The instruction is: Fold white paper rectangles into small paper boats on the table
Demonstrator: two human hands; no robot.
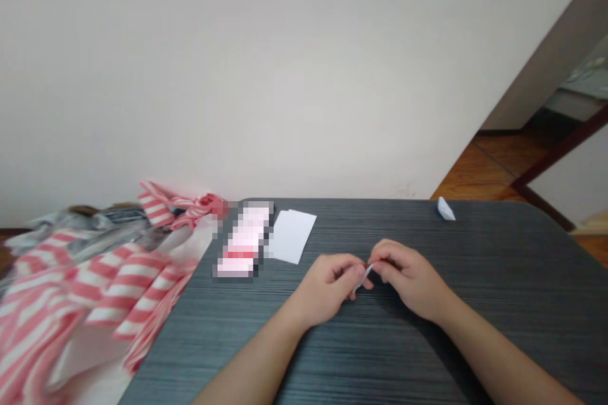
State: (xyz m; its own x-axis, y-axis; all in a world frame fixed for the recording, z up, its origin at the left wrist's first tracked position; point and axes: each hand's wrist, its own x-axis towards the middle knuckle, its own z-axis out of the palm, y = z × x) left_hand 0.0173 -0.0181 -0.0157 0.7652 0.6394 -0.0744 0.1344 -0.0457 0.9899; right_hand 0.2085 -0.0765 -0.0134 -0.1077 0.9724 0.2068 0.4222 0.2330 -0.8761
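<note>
A small folded piece of white paper is held above the dark table, seen nearly edge-on as a thin strip. My left hand pinches it between thumb and fingers from the left. From the right, the thumb and fingertips of my right hand close on its upper end. The fingers cover much of the paper, so its full shape is hidden. Beyond my left hand lie white paper sheets, slightly offset on top of each other. A small folded white paper piece rests near the table's far edge.
A pixelated pink and white rectangular item lies left of the sheets on the dark wood-grain table. Red-and-white striped cloth is heaped beside the table's left edge. A pale wall stands directly behind, with wooden floor at right.
</note>
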